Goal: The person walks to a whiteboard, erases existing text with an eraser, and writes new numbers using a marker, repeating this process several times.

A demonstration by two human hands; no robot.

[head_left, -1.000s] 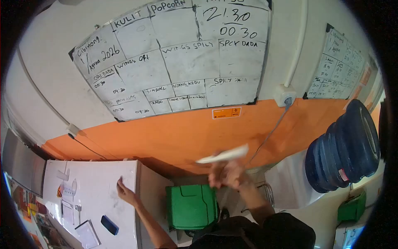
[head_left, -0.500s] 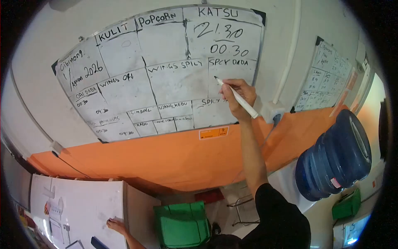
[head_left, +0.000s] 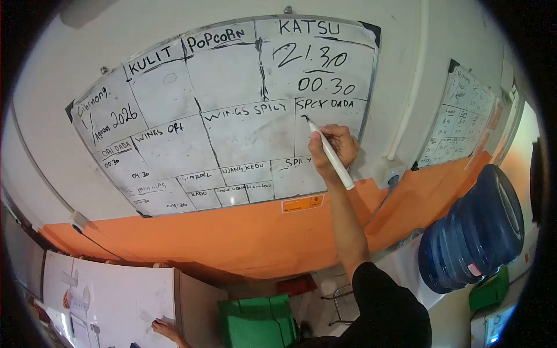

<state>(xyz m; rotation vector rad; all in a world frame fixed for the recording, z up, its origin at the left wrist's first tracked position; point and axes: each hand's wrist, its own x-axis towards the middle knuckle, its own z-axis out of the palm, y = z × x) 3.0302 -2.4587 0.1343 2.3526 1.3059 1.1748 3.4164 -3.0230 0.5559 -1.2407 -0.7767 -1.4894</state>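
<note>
marker (head_left: 338, 167) in right hand (head_left: 342, 145), near edge of whiteboard (head_left: 246, 136)

Gripped a white marker (head_left: 341, 170) in the right hand (head_left: 339, 148) right of centre, tip at a small dark mark under "SPCY DADA" on the large whiteboard (head_left: 249, 139). Held the marker slanted, tip to the upper left, tail to the lower right. Touched the top of the white chest freezer (head_left: 116, 301) at lower left with the left hand (head_left: 166, 330). Had a green bin (head_left: 258, 322) at bottom centre, beside the freezer, a blue water jug (head_left: 471, 232) at right, and a smaller whiteboard (head_left: 461, 107) at upper right. Showed an orange sticker (head_left: 302, 204) just beneath the large whiteboard.
</note>
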